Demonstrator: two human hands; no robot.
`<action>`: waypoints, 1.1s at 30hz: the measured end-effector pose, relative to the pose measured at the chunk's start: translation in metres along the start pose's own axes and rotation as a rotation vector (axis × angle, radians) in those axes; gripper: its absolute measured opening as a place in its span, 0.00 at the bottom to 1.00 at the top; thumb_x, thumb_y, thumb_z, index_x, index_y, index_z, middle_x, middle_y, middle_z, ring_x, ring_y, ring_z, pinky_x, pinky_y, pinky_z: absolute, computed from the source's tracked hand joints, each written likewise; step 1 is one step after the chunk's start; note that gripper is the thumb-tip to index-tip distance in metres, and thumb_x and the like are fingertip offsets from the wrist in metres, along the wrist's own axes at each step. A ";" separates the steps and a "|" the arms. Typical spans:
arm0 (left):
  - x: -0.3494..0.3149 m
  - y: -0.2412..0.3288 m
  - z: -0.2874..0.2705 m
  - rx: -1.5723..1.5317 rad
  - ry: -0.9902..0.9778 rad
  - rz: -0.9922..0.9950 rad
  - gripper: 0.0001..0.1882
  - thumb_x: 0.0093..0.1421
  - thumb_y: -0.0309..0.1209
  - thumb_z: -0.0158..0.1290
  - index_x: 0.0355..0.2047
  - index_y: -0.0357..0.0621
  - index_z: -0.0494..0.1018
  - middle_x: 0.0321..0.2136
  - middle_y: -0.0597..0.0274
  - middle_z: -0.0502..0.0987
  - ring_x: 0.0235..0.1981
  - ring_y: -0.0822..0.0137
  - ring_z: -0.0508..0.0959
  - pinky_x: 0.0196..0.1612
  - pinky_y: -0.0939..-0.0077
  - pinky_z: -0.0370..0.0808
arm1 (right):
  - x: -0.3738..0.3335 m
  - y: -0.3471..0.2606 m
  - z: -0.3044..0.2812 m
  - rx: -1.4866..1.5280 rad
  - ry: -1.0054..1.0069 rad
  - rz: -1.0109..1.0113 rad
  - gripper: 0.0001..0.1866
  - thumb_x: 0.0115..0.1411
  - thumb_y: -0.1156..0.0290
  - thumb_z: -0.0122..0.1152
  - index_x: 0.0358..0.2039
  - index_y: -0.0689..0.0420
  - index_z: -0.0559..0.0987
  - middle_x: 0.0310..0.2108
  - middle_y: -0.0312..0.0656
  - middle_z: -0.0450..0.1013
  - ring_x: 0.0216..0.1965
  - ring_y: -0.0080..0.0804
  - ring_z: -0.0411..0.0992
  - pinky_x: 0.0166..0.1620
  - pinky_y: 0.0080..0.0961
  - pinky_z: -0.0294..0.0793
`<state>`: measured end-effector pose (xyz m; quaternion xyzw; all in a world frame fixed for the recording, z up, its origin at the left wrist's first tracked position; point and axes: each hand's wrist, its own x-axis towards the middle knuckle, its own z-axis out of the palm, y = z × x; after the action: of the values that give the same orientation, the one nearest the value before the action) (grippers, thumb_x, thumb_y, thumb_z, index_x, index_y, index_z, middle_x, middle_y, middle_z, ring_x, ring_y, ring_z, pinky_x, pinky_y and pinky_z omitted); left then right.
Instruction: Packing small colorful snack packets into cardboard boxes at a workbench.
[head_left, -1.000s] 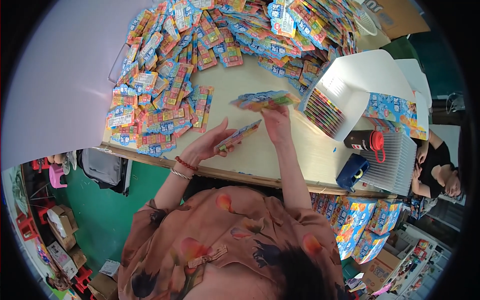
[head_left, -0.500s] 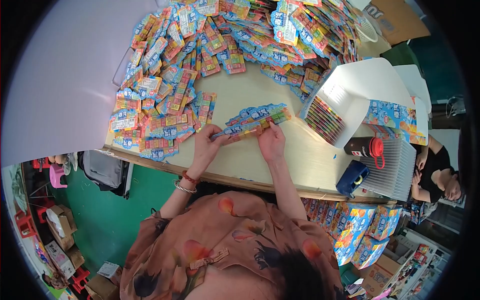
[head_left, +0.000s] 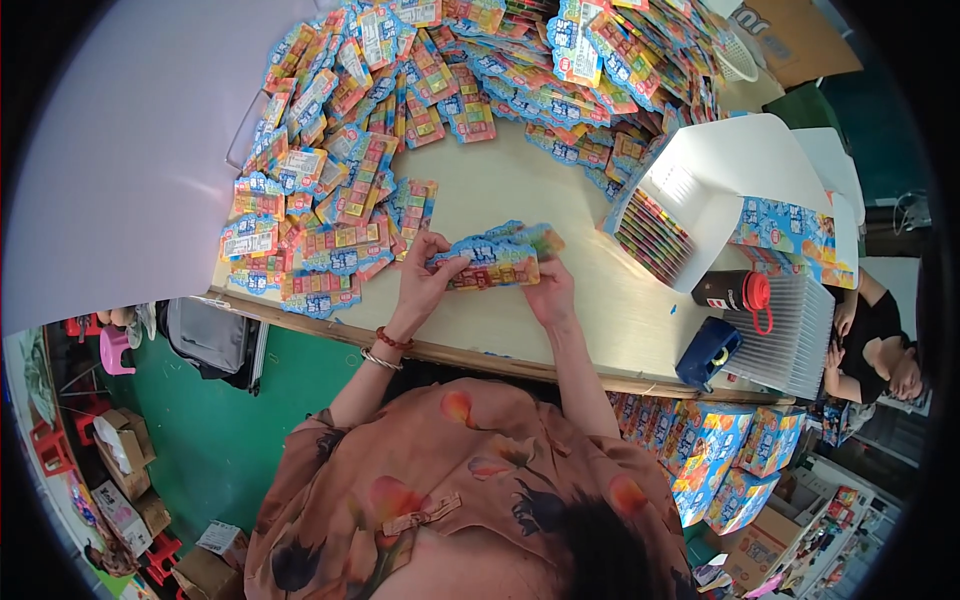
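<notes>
My left hand is closed on the left end of a few flat colourful packs with blue scalloped tops and rows of small coloured squares. Fanned out, the packs show one at the front and others jutting out behind it to the upper right. At their right end is my right hand, its fingers partly hidden behind them, supporting the packs. They are held just above the table. A loose pile of the same packs lies left of my left hand.
A larger heap of packs covers the table's far side. On the right stand an open white box holding a row of packs, a dark bottle with a red lid, a blue tape dispenser and a ridged tray. Another person sits beyond.
The packs have turned from a slanted, bunched position to a fan with one face toward me. My left hand has moved slightly up and right; my right hand has shifted slightly down.
</notes>
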<state>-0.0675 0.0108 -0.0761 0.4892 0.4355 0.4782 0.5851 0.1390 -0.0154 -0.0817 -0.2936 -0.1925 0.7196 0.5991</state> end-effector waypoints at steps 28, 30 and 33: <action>-0.007 0.029 0.020 0.875 -0.406 0.343 0.18 0.54 0.30 0.58 0.45 0.43 0.69 0.37 0.56 0.73 0.39 0.54 0.73 0.40 0.64 0.73 | 0.083 -0.053 0.022 -0.691 0.476 -0.395 0.24 0.62 0.61 0.56 0.55 0.59 0.67 0.39 0.41 0.74 0.38 0.30 0.73 0.42 0.26 0.74; -0.006 0.029 0.019 0.878 -0.399 0.342 0.18 0.55 0.30 0.57 0.45 0.43 0.69 0.37 0.56 0.73 0.38 0.54 0.73 0.40 0.64 0.73 | 0.120 -0.069 0.028 -0.240 0.554 -0.222 0.23 0.59 0.59 0.63 0.47 0.62 0.70 0.40 0.44 0.71 0.43 0.34 0.72 0.47 0.31 0.71; -0.008 0.029 0.023 0.882 -0.403 0.352 0.17 0.55 0.29 0.57 0.45 0.43 0.69 0.35 0.56 0.73 0.37 0.54 0.73 0.39 0.63 0.72 | 0.174 -0.082 -0.001 0.064 0.492 -0.061 0.29 0.55 0.58 0.67 0.48 0.65 0.68 0.43 0.45 0.69 0.46 0.40 0.69 0.54 0.39 0.68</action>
<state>-0.0498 0.0014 -0.0433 0.8376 0.3855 0.2368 0.3062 0.1826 0.1712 -0.0641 -0.4349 -0.0265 0.6138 0.6583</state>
